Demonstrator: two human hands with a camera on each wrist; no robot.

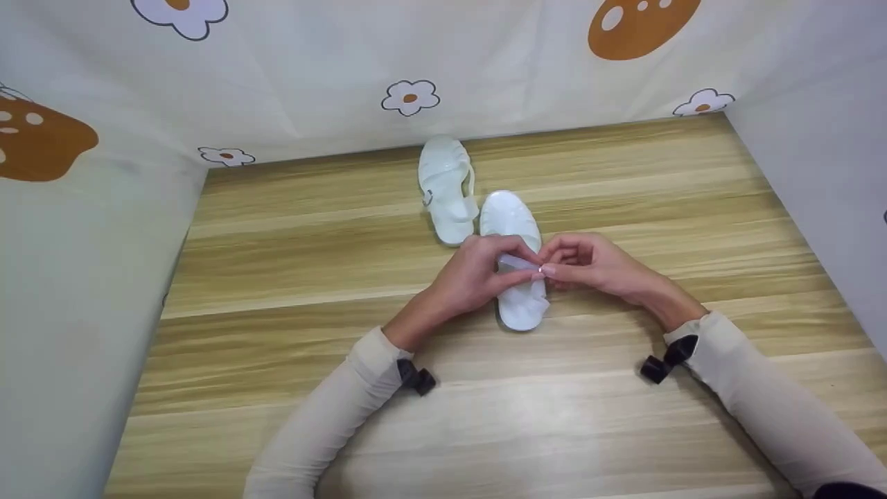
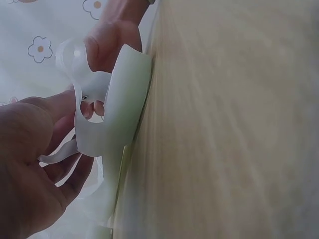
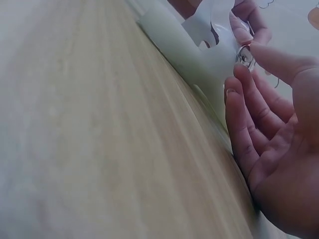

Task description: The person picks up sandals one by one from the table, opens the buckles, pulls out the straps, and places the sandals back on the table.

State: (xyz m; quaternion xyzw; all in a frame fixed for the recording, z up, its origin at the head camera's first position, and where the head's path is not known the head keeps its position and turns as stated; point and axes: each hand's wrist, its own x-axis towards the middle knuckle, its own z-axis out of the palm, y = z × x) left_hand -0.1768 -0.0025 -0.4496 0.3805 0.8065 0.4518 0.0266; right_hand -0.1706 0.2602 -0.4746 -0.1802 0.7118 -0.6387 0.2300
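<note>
A white sandal point(image 1: 521, 312) stands sole down on the wooden surface, toe pointing away, with both hands at its ankle strap. My left hand point(image 1: 475, 277) reaches over it from the left and pinches the strap point(image 1: 516, 263) between thumb and fingers. From the right side, my right hand point(image 1: 603, 267) pinches the small metal buckle point(image 3: 243, 56) between thumb and fingertips. In the left wrist view the sandal's heel point(image 2: 127, 94) is nearest, and the fingers partly hide the strap. A matching white sandal point(image 1: 443, 163) lies beyond to the left, untouched, its own buckle point(image 1: 427, 198) showing.
The wood-grain tabletop point(image 1: 291, 263) spreads around the sandals. A pale curtain point(image 1: 312, 62) with flower prints hangs along the back edge, close to the far sandal's toe. Pale walls point(image 1: 811, 138) stand at the sides. Black wrist cameras point(image 1: 655, 369) sit on both sleeves.
</note>
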